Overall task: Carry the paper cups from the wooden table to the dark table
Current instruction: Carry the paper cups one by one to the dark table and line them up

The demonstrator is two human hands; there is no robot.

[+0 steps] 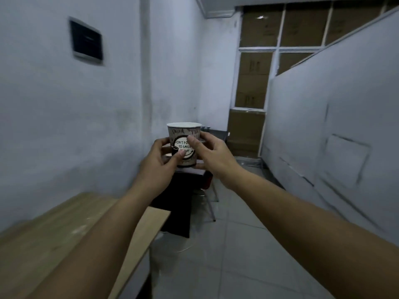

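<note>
1. two bare forearms reach forward from the bottom edge, nearest the camera, meeting at the middle of the view.
2. wooden surface (49,234) lies low on the left, under the left forearm; its pale front edge runs diagonally toward the centre.
3. left hand (159,162) grips the paper cup (183,145) from the left, thumb curled across the lower printed front, fingers wrapped behind.
4. right hand (212,157) holds the same cup from the right, thumb pressed on the upper front, fingers curled round the far side.
5. the cup is upright, held in the air between both hands, above the dark surface (185,175) just beyond them.
6. further on, a grey tiled floor (237,244), white walls, and stacked cardboard boxes (252,87) behind a window frame.
</note>
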